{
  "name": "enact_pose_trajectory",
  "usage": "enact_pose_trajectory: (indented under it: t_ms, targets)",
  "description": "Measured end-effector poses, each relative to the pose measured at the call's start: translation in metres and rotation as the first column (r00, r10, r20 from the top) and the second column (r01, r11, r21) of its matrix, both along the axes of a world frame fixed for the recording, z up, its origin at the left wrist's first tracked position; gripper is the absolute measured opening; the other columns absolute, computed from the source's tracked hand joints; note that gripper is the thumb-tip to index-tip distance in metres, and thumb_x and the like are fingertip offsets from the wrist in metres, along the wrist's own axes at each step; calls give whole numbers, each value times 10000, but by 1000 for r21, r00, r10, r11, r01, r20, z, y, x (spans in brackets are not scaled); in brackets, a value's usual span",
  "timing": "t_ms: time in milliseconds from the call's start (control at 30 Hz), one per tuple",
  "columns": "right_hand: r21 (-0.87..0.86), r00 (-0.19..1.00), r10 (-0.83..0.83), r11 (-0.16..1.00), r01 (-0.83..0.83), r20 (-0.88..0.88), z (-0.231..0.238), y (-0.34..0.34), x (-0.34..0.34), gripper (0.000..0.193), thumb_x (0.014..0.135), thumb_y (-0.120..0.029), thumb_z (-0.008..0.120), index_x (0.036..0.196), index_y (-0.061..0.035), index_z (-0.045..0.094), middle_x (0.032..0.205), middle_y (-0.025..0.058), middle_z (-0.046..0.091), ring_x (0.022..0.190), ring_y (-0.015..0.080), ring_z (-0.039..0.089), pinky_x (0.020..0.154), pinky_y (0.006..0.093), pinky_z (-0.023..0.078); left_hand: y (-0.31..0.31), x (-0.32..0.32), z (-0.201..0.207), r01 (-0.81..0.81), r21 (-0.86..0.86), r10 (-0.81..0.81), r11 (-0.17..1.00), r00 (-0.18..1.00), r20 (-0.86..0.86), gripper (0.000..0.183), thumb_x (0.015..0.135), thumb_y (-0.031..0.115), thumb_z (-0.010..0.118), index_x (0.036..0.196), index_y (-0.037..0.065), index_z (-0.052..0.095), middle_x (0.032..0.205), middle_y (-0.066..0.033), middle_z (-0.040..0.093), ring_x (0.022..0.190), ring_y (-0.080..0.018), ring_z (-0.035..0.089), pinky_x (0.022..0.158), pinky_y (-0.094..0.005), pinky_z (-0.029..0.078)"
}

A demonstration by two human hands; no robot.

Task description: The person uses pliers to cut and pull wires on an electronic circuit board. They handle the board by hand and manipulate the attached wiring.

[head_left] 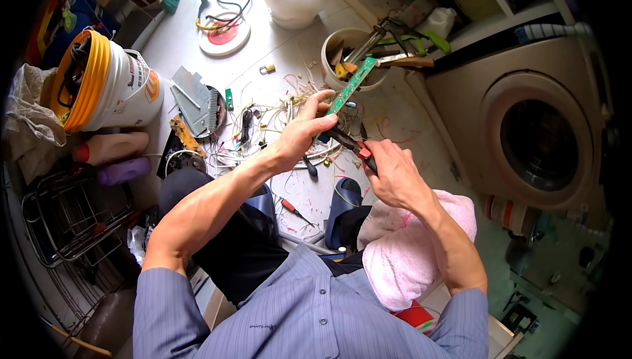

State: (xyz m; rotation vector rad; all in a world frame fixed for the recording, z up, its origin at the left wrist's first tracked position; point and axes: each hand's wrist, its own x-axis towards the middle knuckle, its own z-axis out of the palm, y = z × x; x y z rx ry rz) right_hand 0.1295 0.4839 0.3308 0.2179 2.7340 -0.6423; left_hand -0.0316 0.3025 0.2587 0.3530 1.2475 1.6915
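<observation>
My left hand (304,130) grips a long, narrow green circuit board (353,86), which slants up to the right. In my right hand (395,173) is a pair of pliers (343,138) with dark jaws and red-and-black handles. The pliers' jaws come up to the board's lower end, beside my left fingers; whether they bite on it I cannot tell. Below both hands, loose wires and cut cable pieces (263,130) lie heaped on the floor. A black-handled screwdriver (311,168) rests among them, and a red-handled screwdriver (295,210) lies between my feet.
A tool-filled bucket (327,62) stands just beyond the board. Metal parts (195,99) and a white bucket with yellow rims (125,89) are at left. A coiled cord lies on a round white lid (209,48). A washing machine (484,105) stands right; a pink towel (401,253) covers my right thigh.
</observation>
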Motion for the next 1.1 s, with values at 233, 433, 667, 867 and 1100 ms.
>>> enact_pose_trajectory:
  t_ms: [233, 433, 667, 867, 1100]
  targets:
    - [-209, 991, -56, 977, 30, -120, -15, 1, 8, 524, 850, -16, 660, 1349, 23, 506, 1198, 261, 582, 1143, 441, 572, 1003, 490, 460, 6, 4, 1, 5, 121, -12, 993, 998, 57, 744, 1001, 355, 544, 1592, 10, 252, 1466, -174, 480, 1356, -251, 473, 1187, -395, 316]
    - [-246, 991, -124, 963, 110, -42, 0, 0, 2, 465, 808, -64, 642, 1246, 53, 542, 1160, 287, 590, 1141, 464, 568, 1006, 510, 466, 12, 3, 16, 2, 156, -17, 988, 995, 95, 735, 989, 361, 564, 1574, 8, 293, 1427, -155, 523, 1325, -241, 492, 1155, -396, 343]
    - [-183, 986, -72, 982, 44, -151, -23, -2, 11, 466, 760, 11, 594, 1224, 29, 558, 1128, 256, 584, 1083, 445, 560, 975, 492, 463, 30, -23, 22, 120, 29, -116, 992, 987, -116, 692, 974, 421, 639, 1516, 45, 428, 1316, -99, 595, 1152, -188, 559, 1013, -363, 421]
    - [-84, 989, -71, 995, 61, -128, -32, -19, 11, 425, 739, 10, 587, 1160, 47, 542, 1072, 262, 588, 1043, 447, 557, 933, 514, 471, 43, -4, 19, -63, -151, 27, 987, 973, -231, 414, 940, 398, 701, 1182, 84, 586, 964, -7, 576, 856, -117, 508, 769, -293, 411]
    - [6, 989, -35, 999, 36, -141, -37, -25, 9, 359, 766, -54, 586, 1104, 62, 546, 1057, 278, 597, 1017, 442, 591, 868, 546, 504, 48, -6, 1, -242, -227, 198, 943, 960, -200, 362, 971, 351, 667, 1083, 10, 626, 932, -47, 607, 857, -150, 521, 781, -315, 434]
